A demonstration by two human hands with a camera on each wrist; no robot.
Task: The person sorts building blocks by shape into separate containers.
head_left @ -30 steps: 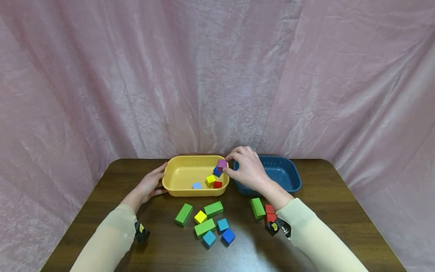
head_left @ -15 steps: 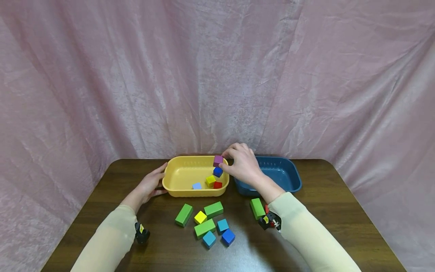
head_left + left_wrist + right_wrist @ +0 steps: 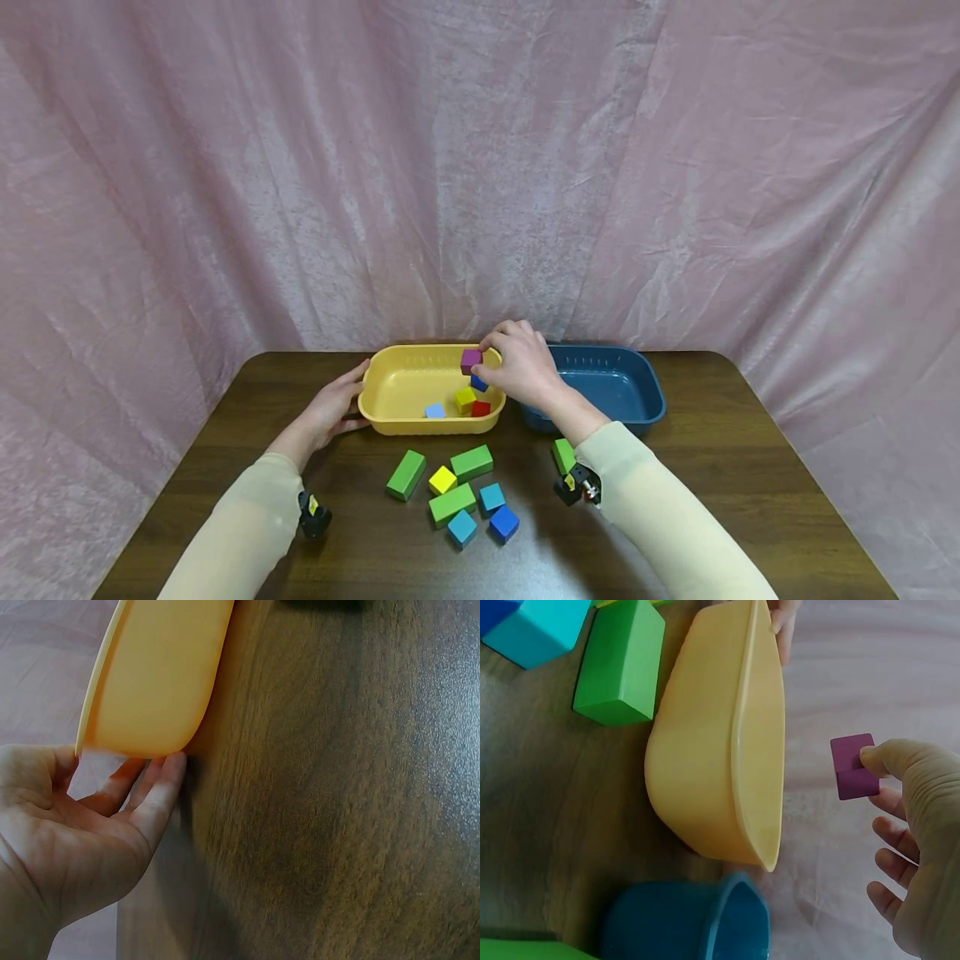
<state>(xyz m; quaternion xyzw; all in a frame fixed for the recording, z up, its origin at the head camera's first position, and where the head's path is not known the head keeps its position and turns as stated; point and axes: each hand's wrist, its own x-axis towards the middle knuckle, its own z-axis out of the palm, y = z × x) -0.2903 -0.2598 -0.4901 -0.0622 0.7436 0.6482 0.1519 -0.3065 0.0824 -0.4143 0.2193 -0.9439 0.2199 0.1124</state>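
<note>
Behind the brown wood-grain worktop, with its pink velvety curtain, nothing has shifted; the change is around the two oblong plastic trays. The yellow tray stands where it did, the left hand resting spread fingers against its left end, while the dark blue tray shows more of its inside because the right hand has moved leftward. That hand pinches a small purple cube between thumb and fingers, now held over the right part of the yellow tray's interior instead of by its right rim, so the sideways carry looks largely done, though the cube remains held aloft. The right wrist now partly covers one green oblong block; the other green oblong blocks lie unmoved. Inside the yellow tray, the small dark blue cube is partly hidden behind the right thumb.
</note>
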